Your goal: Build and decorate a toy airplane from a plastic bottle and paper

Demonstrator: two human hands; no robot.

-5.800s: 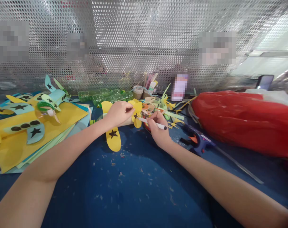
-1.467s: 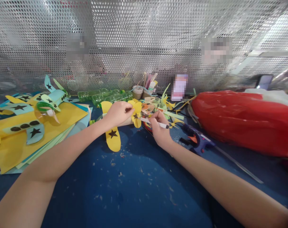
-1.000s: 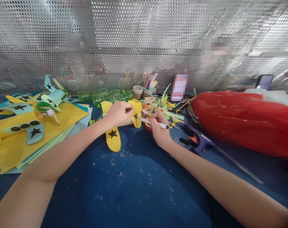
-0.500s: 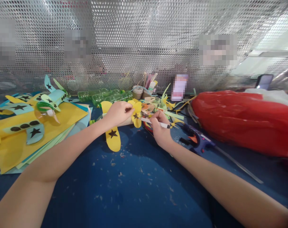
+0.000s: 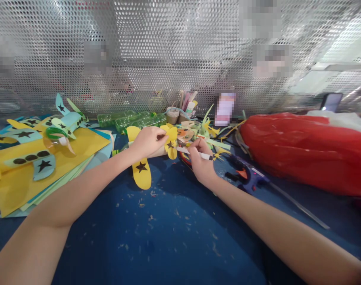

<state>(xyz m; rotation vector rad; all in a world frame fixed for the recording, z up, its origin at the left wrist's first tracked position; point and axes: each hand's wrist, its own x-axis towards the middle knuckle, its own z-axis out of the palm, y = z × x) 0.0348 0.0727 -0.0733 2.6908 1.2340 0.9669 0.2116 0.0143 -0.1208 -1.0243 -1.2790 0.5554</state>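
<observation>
In the middle of the head view, my left hand [image 5: 149,140] grips a toy airplane [image 5: 142,174] with yellow paper wings and tail. Black stars mark its near wing and its tail piece [image 5: 170,145]. Closed round a white marker [image 5: 204,156] with a black end, my right hand [image 5: 201,162] is just right of the tail. The marker's tip is at the tail's edge by the star; whether it touches cannot be made out. My left hand hides much of the plane's body.
Finished-looking paper planes [image 5: 43,164] lie on coloured sheets [image 5: 88,144] at left. Green bottles [image 5: 132,120], cups of sticks [image 5: 172,114] and paper scraps [image 5: 210,132] are behind. A blue glue gun [image 5: 251,178] and red plastic bag [image 5: 302,152] lie right, before a perforated metal screen [image 5: 180,47].
My hands, the marker and the plane look almost unmoved. Behind the screen, blurred shapes have shifted a little.
</observation>
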